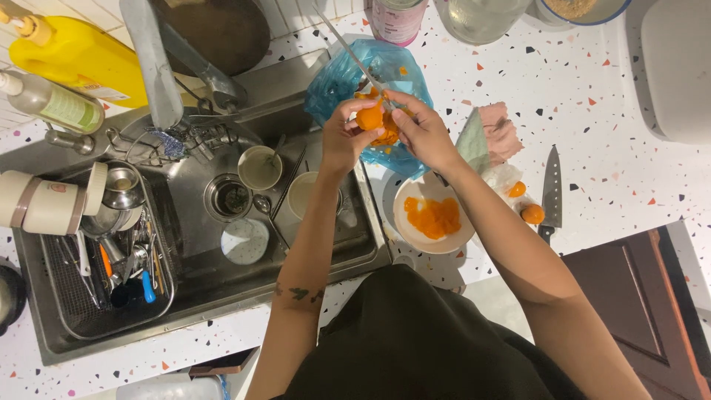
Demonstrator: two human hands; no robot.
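Both our hands, left (342, 141) and right (422, 132), pinch a soft orange fruit (370, 117) over a crinkled blue plastic bag (342, 78), beside a round white plate (406, 194) of glossy peeled pieces.

Small orange fruit (369, 118), partly peeled, pinched between fingers above the blue plastic bag (337, 78).

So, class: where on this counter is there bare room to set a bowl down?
Bare counter lies right of the knife, below the white appliance. Crowded: between sink and knife, with plate, blue bag, cloth.
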